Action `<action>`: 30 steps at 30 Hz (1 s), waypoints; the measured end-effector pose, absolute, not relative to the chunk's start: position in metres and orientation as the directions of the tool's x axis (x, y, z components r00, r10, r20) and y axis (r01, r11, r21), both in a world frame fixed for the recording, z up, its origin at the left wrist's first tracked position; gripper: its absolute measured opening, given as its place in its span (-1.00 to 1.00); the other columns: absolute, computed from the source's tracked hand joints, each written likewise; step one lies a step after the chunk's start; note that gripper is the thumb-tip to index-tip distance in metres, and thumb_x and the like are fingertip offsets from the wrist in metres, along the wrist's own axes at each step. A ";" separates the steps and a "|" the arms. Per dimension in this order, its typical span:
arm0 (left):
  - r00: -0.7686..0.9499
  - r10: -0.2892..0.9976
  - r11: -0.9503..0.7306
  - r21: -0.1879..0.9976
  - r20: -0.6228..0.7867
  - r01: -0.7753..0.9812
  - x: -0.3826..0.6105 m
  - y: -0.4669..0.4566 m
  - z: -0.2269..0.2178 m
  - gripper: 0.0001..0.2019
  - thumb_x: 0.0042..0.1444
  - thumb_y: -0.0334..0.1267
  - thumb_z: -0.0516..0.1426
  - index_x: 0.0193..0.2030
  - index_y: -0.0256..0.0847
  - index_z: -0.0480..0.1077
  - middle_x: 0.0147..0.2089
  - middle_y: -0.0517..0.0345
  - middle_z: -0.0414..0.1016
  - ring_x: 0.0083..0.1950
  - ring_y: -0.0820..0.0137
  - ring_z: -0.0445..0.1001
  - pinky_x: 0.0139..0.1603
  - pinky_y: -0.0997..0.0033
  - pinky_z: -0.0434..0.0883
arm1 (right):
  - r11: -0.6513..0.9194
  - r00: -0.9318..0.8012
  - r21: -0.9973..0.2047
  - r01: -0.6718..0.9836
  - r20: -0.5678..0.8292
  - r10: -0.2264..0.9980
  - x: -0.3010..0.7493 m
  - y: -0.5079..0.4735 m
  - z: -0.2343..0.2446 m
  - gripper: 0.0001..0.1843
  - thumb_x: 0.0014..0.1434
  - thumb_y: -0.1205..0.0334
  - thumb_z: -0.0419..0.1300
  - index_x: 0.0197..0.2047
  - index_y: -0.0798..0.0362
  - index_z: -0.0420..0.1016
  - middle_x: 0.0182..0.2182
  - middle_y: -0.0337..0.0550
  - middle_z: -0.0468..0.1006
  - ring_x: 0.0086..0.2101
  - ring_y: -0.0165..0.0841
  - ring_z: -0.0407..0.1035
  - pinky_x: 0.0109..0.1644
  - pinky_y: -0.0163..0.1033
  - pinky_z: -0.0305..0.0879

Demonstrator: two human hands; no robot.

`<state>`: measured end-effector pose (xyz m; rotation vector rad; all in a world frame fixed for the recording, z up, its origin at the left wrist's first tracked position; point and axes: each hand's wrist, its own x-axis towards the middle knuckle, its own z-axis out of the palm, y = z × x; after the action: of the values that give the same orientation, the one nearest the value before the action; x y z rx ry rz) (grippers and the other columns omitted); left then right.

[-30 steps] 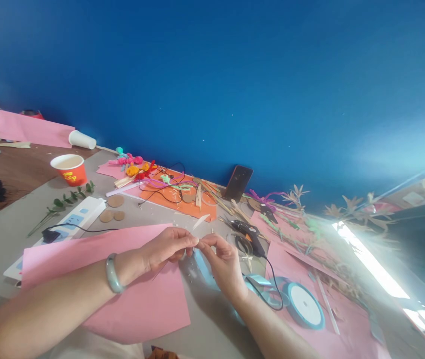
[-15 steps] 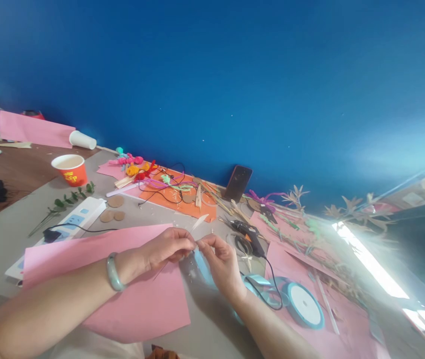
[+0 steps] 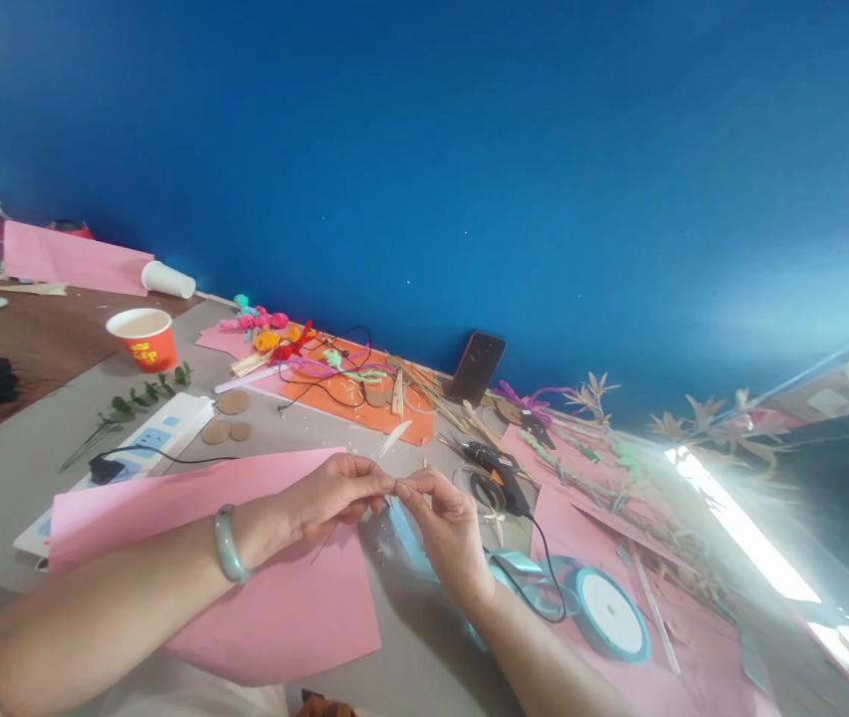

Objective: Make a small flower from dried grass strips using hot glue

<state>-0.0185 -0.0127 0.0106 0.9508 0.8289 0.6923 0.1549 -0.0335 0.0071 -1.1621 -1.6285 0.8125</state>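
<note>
My left hand [image 3: 345, 495] and my right hand [image 3: 439, 513] meet fingertip to fingertip above the table, both closed in a pinch. What lies between the fingertips is too small and hidden to make out. A thin dark strand [image 3: 323, 545] shows below my left hand, over the pink paper sheet [image 3: 267, 607]. Just beyond the fingertips is a slim white feather-like piece [image 3: 394, 439]; I cannot tell if it is held or lying on the table. Behind my right hand, light blue ribbon [image 3: 407, 538] is partly covered.
A black glue gun [image 3: 499, 468] with its cord and a ribbon spool [image 3: 608, 614] are to the right. To the left stand a paper cup [image 3: 141, 339] of liquid and a white power strip [image 3: 177, 423]. A phone [image 3: 477, 366] leans against the blue wall.
My hands keep their pinch almost in place, with the fingertips slightly closer together. The whole view has shifted very slightly.
</note>
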 end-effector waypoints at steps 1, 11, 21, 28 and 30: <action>0.511 0.805 0.430 0.890 -0.302 -0.152 -0.019 -0.013 0.011 -0.67 -0.08 -0.01 0.25 -0.46 -0.28 0.36 -0.52 0.23 0.27 -0.51 0.56 0.15 -0.50 0.52 0.03 | 0.334 -0.104 -0.886 0.320 0.318 0.942 0.155 -0.034 0.007 -0.80 0.15 0.16 0.22 -0.48 0.02 0.49 -0.52 -0.21 0.48 -0.43 -0.36 0.33 -0.28 -0.25 0.26; 0.556 0.781 0.407 0.907 -0.285 -0.107 -0.019 -0.012 0.012 -0.74 -0.03 -0.10 0.20 -0.44 -0.28 0.35 -0.54 0.26 0.25 -0.56 0.59 0.08 -0.55 0.51 -0.04 | 0.406 -0.132 -0.780 0.476 0.393 0.910 0.154 -0.040 0.014 -0.74 0.20 0.13 0.15 -0.50 0.00 0.38 -0.53 -0.22 0.45 -0.42 -0.33 0.33 -0.26 -0.23 0.20; 0.587 0.760 0.411 0.906 -0.281 -0.099 -0.020 -0.012 0.009 -0.78 -0.01 -0.13 0.14 -0.45 -0.27 0.32 -0.53 0.25 0.26 -0.60 0.60 0.03 -0.57 0.49 -0.09 | 0.360 -0.078 -0.801 0.479 0.370 0.926 0.154 -0.040 0.013 -0.72 0.21 0.11 0.14 -0.51 0.02 0.34 -0.54 -0.23 0.43 -0.43 -0.35 0.30 -0.31 -0.27 0.17; 0.545 0.803 0.365 0.922 -0.240 -0.131 -0.018 -0.013 0.012 -0.71 0.03 -0.07 0.11 -0.50 -0.27 0.30 -0.53 0.25 0.22 -0.58 0.58 0.03 -0.55 0.46 -0.10 | 0.358 -0.079 -0.812 0.460 0.365 0.928 0.154 -0.040 0.012 -0.73 0.20 0.12 0.14 -0.50 0.02 0.37 -0.54 -0.22 0.45 -0.45 -0.35 0.30 -0.32 -0.26 0.18; 0.557 0.796 0.355 0.928 -0.236 -0.116 -0.018 -0.013 0.012 -0.72 0.01 -0.06 0.14 -0.49 -0.27 0.31 -0.54 0.27 0.19 -0.58 0.58 0.02 -0.55 0.46 -0.08 | 0.357 -0.075 -0.812 0.463 0.365 0.928 0.154 -0.040 0.010 -0.73 0.19 0.12 0.15 -0.51 0.02 0.37 -0.54 -0.22 0.45 -0.45 -0.35 0.29 -0.33 -0.26 0.18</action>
<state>-0.0184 -0.0129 0.0124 1.0463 0.7815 0.6736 0.1539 -0.0395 0.0104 -1.2489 -1.6949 0.6317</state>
